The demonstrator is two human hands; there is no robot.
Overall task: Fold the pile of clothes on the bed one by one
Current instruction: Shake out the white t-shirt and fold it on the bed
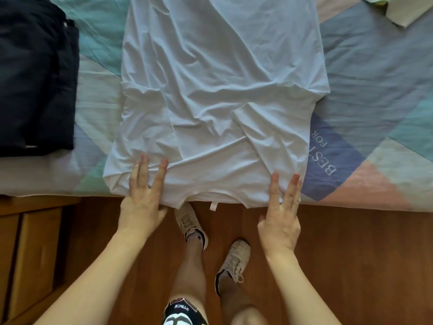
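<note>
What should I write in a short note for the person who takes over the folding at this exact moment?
Left hand: open, straight fingers pressing the white T-shirt near its collar edge.
Right hand: open, fingers resting flat on the shirt's other shoulder.
The shirt lies spread on the bed, collar at the near edge, both sleeves already folded inward.
A dark folded garment sits on the bed to the left, apparently finished.
A pale item shows at the far right corner; what it is cannot be told.
Left to do: probably fold the shirt's body over, then set it aside.
</note>
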